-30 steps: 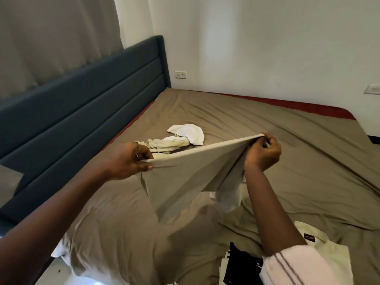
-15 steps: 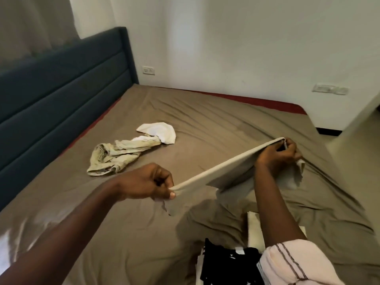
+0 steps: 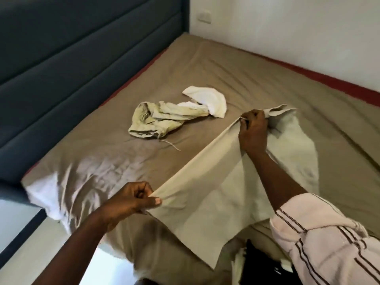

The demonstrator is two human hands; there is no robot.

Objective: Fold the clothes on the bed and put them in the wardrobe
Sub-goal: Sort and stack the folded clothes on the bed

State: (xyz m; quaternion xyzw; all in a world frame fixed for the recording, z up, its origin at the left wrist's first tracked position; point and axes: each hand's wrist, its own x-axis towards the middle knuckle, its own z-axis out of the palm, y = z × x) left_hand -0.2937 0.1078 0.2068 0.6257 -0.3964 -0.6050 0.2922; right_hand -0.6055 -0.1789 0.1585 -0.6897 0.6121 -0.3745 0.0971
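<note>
Beige garment (image 3: 207,194) stretches taut across the centre and lower right of the frame, just over the bed (image 3: 226,75); the left grip (image 3: 131,199) pinches its near edge, the right grip (image 3: 254,130) clutches its far end. Crumpled pale clothes (image 3: 162,120) lie at upper centre.

Clothes (image 3: 162,120) on bed (image 3: 226,64), near headboard (image 3: 61,58)

Bed sheet (image 3: 226,64): plain taupe-brown. Headboard (image 3: 72,48), left of the sheet: dark blue-grey. Mattress edge (image 3: 329,77), along the sheet's far side: red. On the sheet: beige cloth (image 3: 216,202), plain; crumpled garment (image 3: 156,122), pale yellow-green with dark hem stripes; white garment (image 3: 207,97). Sleeve (image 3: 329,243), over the sheet's near edge: pale pink with dark brown stripes.
</note>
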